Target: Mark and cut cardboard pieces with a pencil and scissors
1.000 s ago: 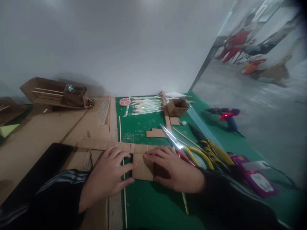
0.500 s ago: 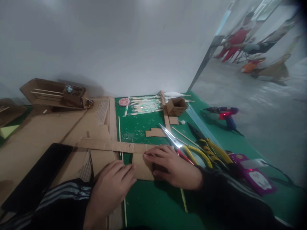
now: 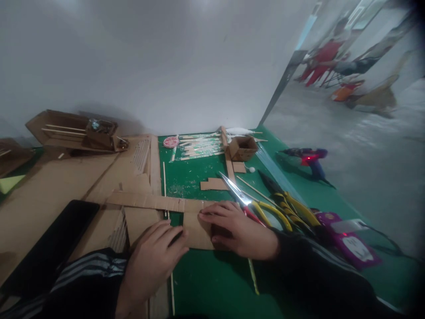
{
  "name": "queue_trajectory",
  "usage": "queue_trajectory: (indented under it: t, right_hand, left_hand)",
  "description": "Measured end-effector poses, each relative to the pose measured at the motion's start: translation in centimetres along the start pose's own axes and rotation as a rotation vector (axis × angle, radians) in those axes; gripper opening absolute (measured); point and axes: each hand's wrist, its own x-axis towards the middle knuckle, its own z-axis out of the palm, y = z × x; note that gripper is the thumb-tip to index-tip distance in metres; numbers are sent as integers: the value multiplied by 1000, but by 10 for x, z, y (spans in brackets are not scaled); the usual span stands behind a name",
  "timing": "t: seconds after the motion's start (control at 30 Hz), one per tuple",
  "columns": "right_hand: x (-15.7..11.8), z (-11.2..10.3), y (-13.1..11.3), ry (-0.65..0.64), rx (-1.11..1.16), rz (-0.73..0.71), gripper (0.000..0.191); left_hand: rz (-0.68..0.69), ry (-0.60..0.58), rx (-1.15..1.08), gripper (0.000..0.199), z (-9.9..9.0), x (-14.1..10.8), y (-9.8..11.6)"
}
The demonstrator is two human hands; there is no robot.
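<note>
A squarish cardboard piece (image 3: 197, 228) lies on the green table, joined or laid against a long cardboard strip (image 3: 149, 200) that runs to the left. My right hand (image 3: 237, 230) rests over the right part of the piece, fingers spread and pointing left. At the piece's lower left edge is my left hand (image 3: 156, 257), its fingers bent and slightly apart, with nothing visible in it. Scissors (image 3: 245, 199) with yellow and red handles lie open just beyond my right hand.
Pliers (image 3: 292, 208), a purple power unit (image 3: 348, 241) and a glue gun (image 3: 312, 159) lie right. A small cardboard box (image 3: 243, 148) and wrapped sticks (image 3: 202, 147) stand behind. Left are a black phone (image 3: 53, 243) and a cardboard model (image 3: 73, 130). People are in the background.
The fingers of my left hand have parted a little, opening a gap near the index finger. My right hand stays on the cardboard. The view has shifted very slightly.
</note>
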Motion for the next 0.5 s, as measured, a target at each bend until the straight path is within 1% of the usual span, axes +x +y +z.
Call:
queue_trajectory:
  t: [0.2, 0.5]
  right_hand:
    - [0, 0, 0, 0, 16, 5, 54]
    - [0, 0, 0, -11, 17, 18, 56]
  left_hand:
    - [0, 7, -56, 25, 5, -3, -2]
    - [7, 5, -16, 27, -1, 3, 1]
